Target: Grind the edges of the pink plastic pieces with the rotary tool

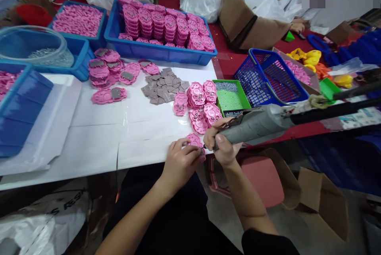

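Observation:
My right hand (pixel 220 144) is wrapped round a grey power screwdriver (pixel 256 124), whose tip points down to the left. A pink plastic part (pixel 194 140) lies at the table's front edge, and my left hand (pixel 183 158) grips it with closed fingers. The screwdriver's tip meets the part close to my left fingertips; the exact contact is too small to make out. Just beyond my hands stand stacks of pink parts (pixel 197 95) with shiny metal spots. A pile of grey square plates (pixel 165 86) lies left of them.
A green tray (pixel 249 104) of small screws sits beside a blue basket (pixel 264 54). Along the back, a blue bin (pixel 157 50) holds stacked pink parts. More pink parts with grey plates (pixel 102 68) lie at left. A pink stool (pixel 262 179) stands below right.

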The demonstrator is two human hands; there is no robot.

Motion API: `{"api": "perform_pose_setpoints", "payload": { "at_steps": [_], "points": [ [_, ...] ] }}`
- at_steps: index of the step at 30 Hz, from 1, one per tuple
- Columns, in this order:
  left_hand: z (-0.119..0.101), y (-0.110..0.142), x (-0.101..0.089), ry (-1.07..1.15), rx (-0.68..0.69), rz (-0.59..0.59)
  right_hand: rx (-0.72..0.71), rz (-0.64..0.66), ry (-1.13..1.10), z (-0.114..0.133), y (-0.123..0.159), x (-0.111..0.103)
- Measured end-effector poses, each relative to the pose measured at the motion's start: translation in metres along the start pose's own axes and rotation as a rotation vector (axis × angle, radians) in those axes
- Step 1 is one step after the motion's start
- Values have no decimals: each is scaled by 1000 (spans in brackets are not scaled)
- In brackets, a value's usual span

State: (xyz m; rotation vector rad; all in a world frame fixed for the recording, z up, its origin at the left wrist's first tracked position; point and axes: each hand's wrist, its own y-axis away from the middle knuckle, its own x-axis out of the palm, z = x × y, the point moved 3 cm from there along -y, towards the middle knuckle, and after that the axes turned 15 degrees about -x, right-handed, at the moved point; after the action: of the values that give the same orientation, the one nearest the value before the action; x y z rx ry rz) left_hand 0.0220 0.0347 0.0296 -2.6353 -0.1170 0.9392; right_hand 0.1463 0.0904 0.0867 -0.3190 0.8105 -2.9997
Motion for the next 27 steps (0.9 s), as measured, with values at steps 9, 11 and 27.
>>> {"api": "perform_pose_setpoints", "payload": {
  "at_steps": [9,11,27],
  "points": [
    [-1,-2,0,-28,2,-9,-42,71,-55,0,-2,2],
    [-1,-2,0,-36,0,-8,-24,81,-43,-1,-3,2],
    [-15,0,15,-45,45,5,-237,-67,-69,41,-24,-25]
  ]
}}
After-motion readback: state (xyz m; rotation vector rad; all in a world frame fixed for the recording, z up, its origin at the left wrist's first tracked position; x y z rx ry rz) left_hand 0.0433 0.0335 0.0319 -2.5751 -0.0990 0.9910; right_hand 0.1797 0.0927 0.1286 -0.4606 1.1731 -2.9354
